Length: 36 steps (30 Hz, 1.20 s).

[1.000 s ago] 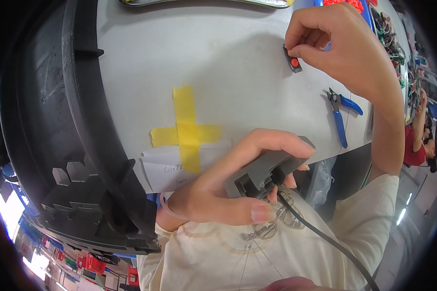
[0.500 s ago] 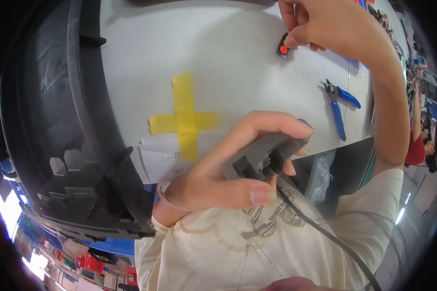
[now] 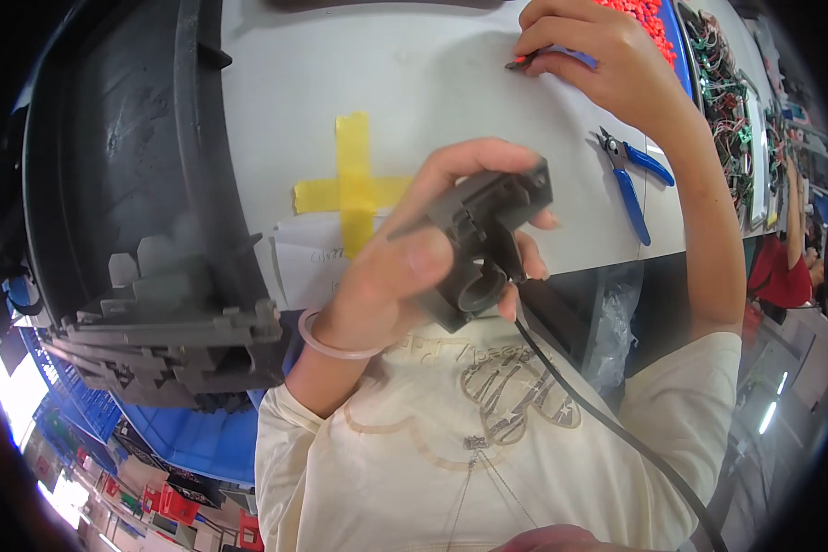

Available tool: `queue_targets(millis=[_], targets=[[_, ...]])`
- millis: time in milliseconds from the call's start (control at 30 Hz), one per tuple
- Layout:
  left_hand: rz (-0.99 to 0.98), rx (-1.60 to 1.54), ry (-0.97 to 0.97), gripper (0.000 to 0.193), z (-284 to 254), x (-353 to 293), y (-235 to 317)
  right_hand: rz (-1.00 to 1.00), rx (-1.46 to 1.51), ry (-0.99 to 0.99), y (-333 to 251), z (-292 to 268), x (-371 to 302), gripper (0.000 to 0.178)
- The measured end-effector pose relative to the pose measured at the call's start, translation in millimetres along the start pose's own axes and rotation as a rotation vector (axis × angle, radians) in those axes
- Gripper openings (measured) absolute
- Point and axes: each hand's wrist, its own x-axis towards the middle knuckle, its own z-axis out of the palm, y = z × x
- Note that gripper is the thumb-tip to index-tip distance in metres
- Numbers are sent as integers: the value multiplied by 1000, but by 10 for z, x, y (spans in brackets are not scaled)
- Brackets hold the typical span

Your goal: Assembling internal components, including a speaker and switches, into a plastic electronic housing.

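Observation:
My left hand [image 3: 377, 262], with a pale bracelet at the wrist, grips a dark grey plastic housing [image 3: 478, 225] above the table's front edge. The housing has a hollow, ribbed inside and a round recess, and it is slightly blurred. A black cable [image 3: 584, 400] runs from beside it down to the lower right. At the far right of the table, my right hand [image 3: 603, 55] pinches a small black part [image 3: 522, 63] with a red-orange spot, mostly covered by the fingers. Blue-handled side cutters [image 3: 627, 184] lie on the table nearer to me.
A large black plastic tray [image 3: 189, 184] takes up the left, with grey plastic parts [image 3: 156, 340] at its near end. Yellow tape [image 3: 354, 189] forms a cross over a paper note [image 3: 304, 267]. Red pieces [image 3: 649, 18] and wired boards [image 3: 722, 120] sit at the far right.
My left hand has lifted and turned the housing, so more of its inside and the round recess show. My right hand has shifted slightly away and turned the small black part.

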Motion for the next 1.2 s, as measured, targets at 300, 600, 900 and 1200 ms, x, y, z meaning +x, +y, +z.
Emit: queue_targets(millis=[300, 600, 900, 1200], targets=[[274, -260, -44, 82, 136, -41, -24, -179, -47, 500, -332, -79, -645, 16], [345, 72, -75, 83, 245, -56, -49, -178, 259, 565, -883, 109, -1187, 22], [226, -99, 23, 71, 376, -149, -126, -110, 478, 668, -959, 359, -1328, 22], [217, -417, 168, 54, 501, -305, -192, 69, 600, 884, -1052, 545, -1480, 19]])
